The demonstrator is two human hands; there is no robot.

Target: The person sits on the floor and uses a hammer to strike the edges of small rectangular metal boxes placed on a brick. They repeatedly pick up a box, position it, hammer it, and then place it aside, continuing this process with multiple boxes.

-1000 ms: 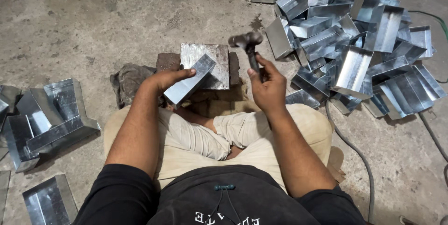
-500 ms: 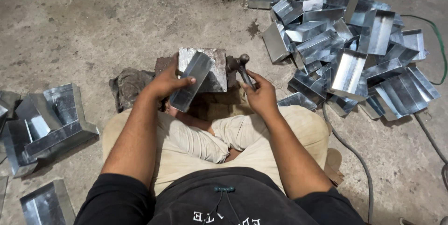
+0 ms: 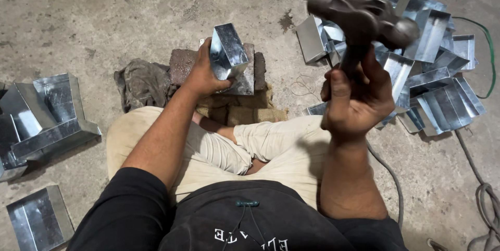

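My left hand [image 3: 200,74] grips a shiny folded sheet-metal piece [image 3: 228,50] and holds it tilted on end over a flat metal block [image 3: 245,79] that rests on a brick. My right hand [image 3: 354,100] is raised high and close to the camera, closed round the handle of a dark hammer [image 3: 364,19] whose head points up and right. I sit cross-legged on the floor, with the block just beyond my knees.
A large heap of folded metal pieces [image 3: 416,53] lies on the concrete at the right. Several more metal pieces [image 3: 44,115] lie at the left. A grey rag [image 3: 140,82] sits beside the brick. A cable [image 3: 469,157] runs along the right.
My right hand has swung the hammer up from the block towards the camera. My left hand has turned the metal piece from lying flat to standing on end.
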